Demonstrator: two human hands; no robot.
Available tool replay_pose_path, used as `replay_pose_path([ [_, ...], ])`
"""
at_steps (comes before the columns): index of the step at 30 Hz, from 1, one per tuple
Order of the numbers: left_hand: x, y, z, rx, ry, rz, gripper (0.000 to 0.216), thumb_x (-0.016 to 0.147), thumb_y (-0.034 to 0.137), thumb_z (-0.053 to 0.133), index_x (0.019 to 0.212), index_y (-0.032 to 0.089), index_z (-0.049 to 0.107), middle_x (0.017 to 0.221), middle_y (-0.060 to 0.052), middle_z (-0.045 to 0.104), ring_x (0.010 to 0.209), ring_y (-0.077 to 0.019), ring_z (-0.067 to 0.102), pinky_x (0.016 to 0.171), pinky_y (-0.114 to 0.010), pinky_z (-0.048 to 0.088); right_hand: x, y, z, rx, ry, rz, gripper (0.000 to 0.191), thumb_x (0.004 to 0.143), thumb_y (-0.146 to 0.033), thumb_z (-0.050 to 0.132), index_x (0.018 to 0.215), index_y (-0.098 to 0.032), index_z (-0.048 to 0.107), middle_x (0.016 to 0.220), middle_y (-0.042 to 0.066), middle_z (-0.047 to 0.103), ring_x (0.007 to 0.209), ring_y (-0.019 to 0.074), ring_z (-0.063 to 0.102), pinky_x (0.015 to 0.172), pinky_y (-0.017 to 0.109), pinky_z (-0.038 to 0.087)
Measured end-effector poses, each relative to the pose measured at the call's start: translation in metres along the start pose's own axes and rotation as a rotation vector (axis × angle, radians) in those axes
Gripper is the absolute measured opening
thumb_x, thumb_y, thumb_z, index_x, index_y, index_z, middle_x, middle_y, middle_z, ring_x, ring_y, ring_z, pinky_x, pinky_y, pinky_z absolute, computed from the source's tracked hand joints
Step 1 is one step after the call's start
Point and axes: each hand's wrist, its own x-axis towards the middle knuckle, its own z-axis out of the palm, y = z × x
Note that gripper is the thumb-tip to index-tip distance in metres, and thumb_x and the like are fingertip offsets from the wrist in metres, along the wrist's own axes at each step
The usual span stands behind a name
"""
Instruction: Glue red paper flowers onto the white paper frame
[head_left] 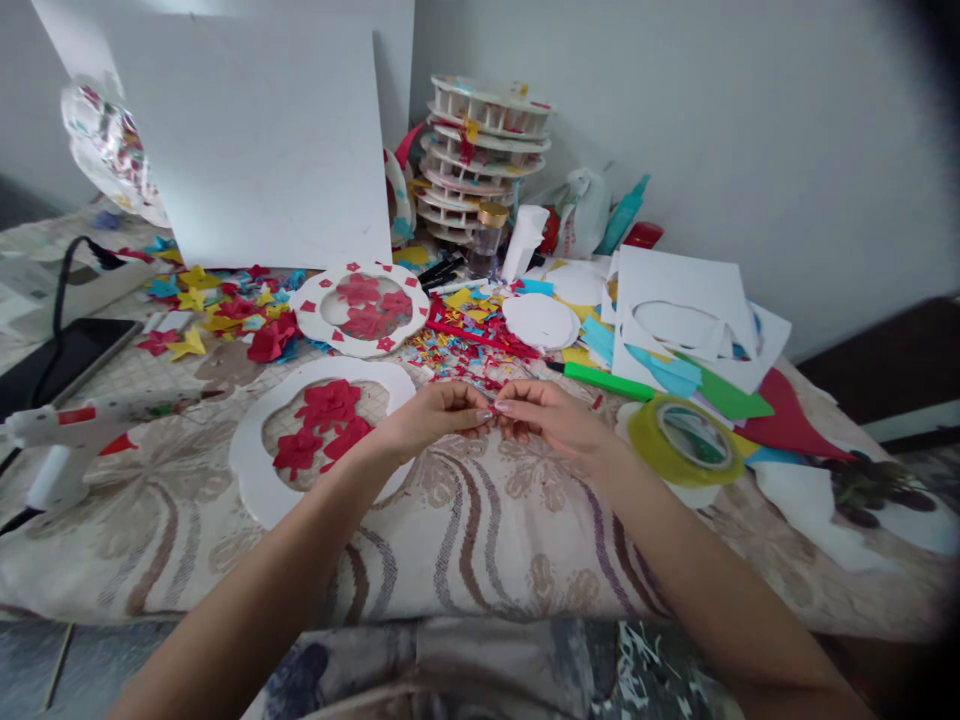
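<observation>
My left hand [439,418] and my right hand [553,414] meet over the patterned tablecloth, thumbs and fingertips pinched together. Between the fingertips shows a bit of a small red piece [493,408]; most of it is hidden. Beside my left wrist lies a white scalloped ring [259,490] with several red paper flowers [330,404] inside its opening. Behind it is another white scalloped ring [309,308] dotted with small red shapes, also with red flowers in its middle. Just beyond my fingers spreads a heap of colored paper scraps [469,345].
At the left are a glue gun [64,430] and a phone [82,350]. A green cutter [607,381] and a roll of yellow tape [645,440] lie at the right, near cut white sheets [682,275]. Stacked white rings [487,135] and a large white board [262,140] stand at the back.
</observation>
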Motion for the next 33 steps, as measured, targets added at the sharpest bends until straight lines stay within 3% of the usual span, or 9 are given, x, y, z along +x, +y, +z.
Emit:
replay_pose_path([
  [11, -0.0032, 0.0052, -0.0006, 0.061, -0.058, -0.043, 0.029, 0.071, 0.037, 0.07, 0.081, 0.012, 0.059, 0.073, -0.001, 0.06, 0.068, -0.0086, 0.055, 0.067, -0.023, 0.041, 0.0, 0.0026, -0.0056, 0.03, -0.085, 0.033, 0.018, 0.074, -0.03, 0.068, 0.078, -0.015, 0.06, 0.062, -0.002, 0.061, 0.052, 0.0067, 0.055, 0.045, 0.017, 0.037],
  [33, -0.0029, 0.0043, -0.0023, 0.025, -0.137, -0.053, 0.019, 0.074, 0.029, 0.069, 0.081, 0.014, 0.06, 0.073, 0.0, 0.062, 0.068, -0.0081, 0.057, 0.067, -0.022, 0.045, -0.0011, 0.0007, -0.0083, 0.02, -0.177, 0.057, 0.019, 0.075, -0.031, 0.067, 0.081, -0.015, 0.06, 0.06, -0.001, 0.063, 0.049, 0.0066, 0.055, 0.046, 0.017, 0.039],
])
